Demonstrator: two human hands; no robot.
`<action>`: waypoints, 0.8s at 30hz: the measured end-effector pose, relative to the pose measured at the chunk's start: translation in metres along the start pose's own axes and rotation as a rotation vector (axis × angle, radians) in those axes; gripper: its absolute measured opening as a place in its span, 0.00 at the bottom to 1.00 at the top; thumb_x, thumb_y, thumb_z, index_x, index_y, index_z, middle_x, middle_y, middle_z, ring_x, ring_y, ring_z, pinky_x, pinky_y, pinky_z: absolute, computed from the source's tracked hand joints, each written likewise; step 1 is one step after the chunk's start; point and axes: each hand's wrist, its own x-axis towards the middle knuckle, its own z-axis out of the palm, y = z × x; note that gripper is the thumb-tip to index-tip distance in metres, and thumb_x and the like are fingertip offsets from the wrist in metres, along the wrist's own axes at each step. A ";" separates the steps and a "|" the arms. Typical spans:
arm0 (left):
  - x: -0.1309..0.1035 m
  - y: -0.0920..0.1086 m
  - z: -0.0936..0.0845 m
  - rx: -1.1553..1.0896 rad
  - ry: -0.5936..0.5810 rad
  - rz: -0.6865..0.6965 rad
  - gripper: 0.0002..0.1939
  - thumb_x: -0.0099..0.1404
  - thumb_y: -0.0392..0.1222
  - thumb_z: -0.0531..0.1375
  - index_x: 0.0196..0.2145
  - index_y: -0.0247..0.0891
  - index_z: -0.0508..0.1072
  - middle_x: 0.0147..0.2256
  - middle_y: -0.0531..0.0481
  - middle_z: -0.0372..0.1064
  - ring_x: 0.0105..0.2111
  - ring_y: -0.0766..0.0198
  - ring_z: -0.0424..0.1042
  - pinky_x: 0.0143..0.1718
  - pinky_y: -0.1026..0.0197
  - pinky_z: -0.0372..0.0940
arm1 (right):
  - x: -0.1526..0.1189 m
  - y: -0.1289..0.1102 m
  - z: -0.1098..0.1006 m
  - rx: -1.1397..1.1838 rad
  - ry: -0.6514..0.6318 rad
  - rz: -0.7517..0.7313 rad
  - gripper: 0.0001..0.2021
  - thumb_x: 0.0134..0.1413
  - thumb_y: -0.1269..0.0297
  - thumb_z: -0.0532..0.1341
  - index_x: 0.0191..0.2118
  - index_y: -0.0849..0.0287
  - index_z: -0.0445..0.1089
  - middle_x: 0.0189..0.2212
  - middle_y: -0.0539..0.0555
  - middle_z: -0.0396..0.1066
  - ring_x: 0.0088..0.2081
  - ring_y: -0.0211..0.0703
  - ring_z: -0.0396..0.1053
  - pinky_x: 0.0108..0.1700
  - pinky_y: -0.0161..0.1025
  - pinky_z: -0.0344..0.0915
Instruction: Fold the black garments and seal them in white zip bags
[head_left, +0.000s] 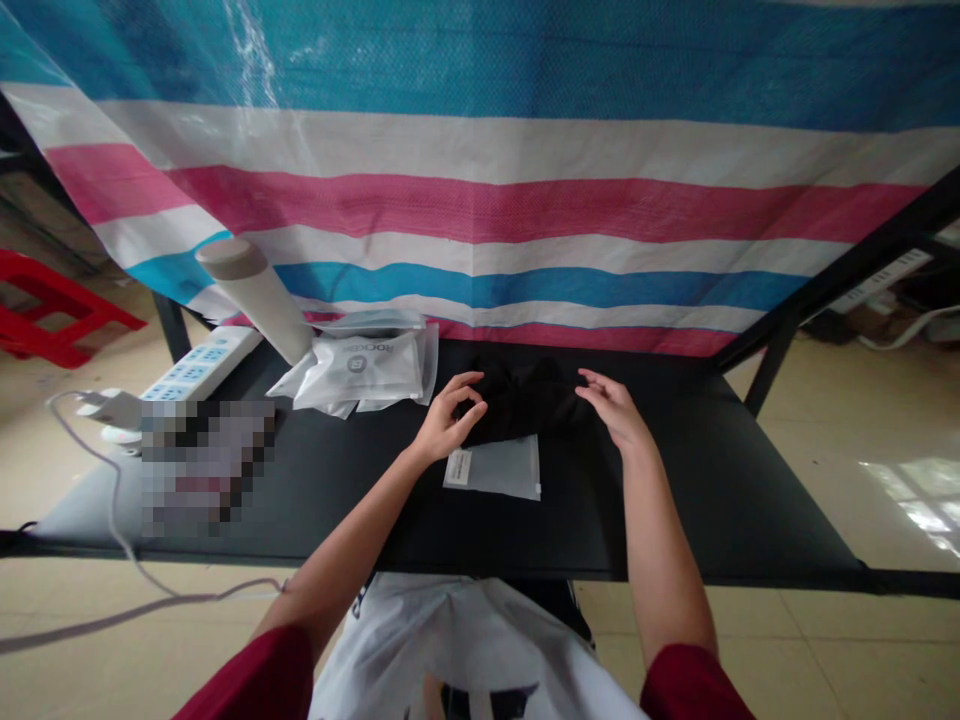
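Observation:
A crumpled black cloth item point(525, 400) lies on the black table in front of me; its kind cannot be made out against the dark top. My left hand point(450, 415) is at its left edge, fingers curved, with a gap between thumb and forefinger. At the right edge is my right hand point(613, 408), fingers stretched toward the cloth and slightly apart. Neither hand visibly grips it. Just below the cloth, a frosted zip bag point(499, 468) with a white label lies flat, its upper edge partly under the cloth.
Several packed frosted bags point(367, 365) lie back left beside a white bottle point(259, 300). Further left are a power strip point(199, 370), a plugged-in charger point(116, 410) with a cable, and a blurred-out object point(210, 465). A striped sheet point(472, 210) hangs behind the table point(712, 480).

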 end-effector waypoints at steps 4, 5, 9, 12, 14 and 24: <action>-0.003 0.007 0.006 -0.441 -0.125 -0.186 0.27 0.70 0.60 0.44 0.35 0.35 0.70 0.31 0.42 0.75 0.30 0.59 0.75 0.34 0.57 0.69 | 0.000 -0.010 -0.006 0.408 -0.089 0.191 0.26 0.51 0.38 0.58 0.19 0.55 0.56 0.18 0.48 0.67 0.21 0.37 0.64 0.34 0.38 0.68; -0.003 0.007 0.009 -0.431 -0.115 -0.211 0.27 0.70 0.61 0.46 0.34 0.35 0.70 0.29 0.44 0.74 0.28 0.60 0.74 0.30 0.59 0.68 | 0.000 -0.010 -0.007 0.443 -0.101 0.220 0.28 0.52 0.36 0.55 0.18 0.55 0.54 0.14 0.46 0.60 0.17 0.34 0.58 0.31 0.36 0.67; -0.006 0.003 0.018 -0.075 -0.108 -0.150 0.19 0.68 0.55 0.54 0.33 0.36 0.71 0.30 0.48 0.72 0.29 0.63 0.71 0.30 0.63 0.65 | 0.000 -0.008 -0.003 0.439 -0.075 0.279 0.30 0.54 0.33 0.51 0.17 0.55 0.54 0.11 0.44 0.54 0.13 0.31 0.47 0.23 0.32 0.63; -0.009 0.001 0.026 0.224 -0.153 -0.043 0.16 0.67 0.54 0.56 0.40 0.38 0.71 0.37 0.47 0.72 0.36 0.60 0.72 0.37 0.59 0.67 | 0.001 -0.006 0.004 0.426 -0.087 0.309 0.31 0.53 0.32 0.52 0.17 0.56 0.57 0.12 0.45 0.56 0.14 0.30 0.48 0.23 0.32 0.63; -0.012 0.000 0.032 0.389 -0.185 0.033 0.21 0.64 0.55 0.59 0.48 0.38 0.68 0.44 0.44 0.70 0.43 0.55 0.71 0.45 0.55 0.67 | 0.001 -0.006 0.010 0.380 -0.109 0.320 0.31 0.53 0.31 0.51 0.20 0.57 0.63 0.11 0.44 0.55 0.13 0.30 0.47 0.22 0.32 0.62; -0.014 -0.006 0.042 0.558 -0.308 0.079 0.11 0.62 0.47 0.61 0.40 0.39 0.74 0.35 0.44 0.73 0.38 0.53 0.71 0.41 0.54 0.65 | -0.001 -0.003 0.027 0.168 -0.199 0.301 0.39 0.56 0.32 0.43 0.42 0.63 0.74 0.13 0.46 0.59 0.14 0.33 0.47 0.23 0.34 0.63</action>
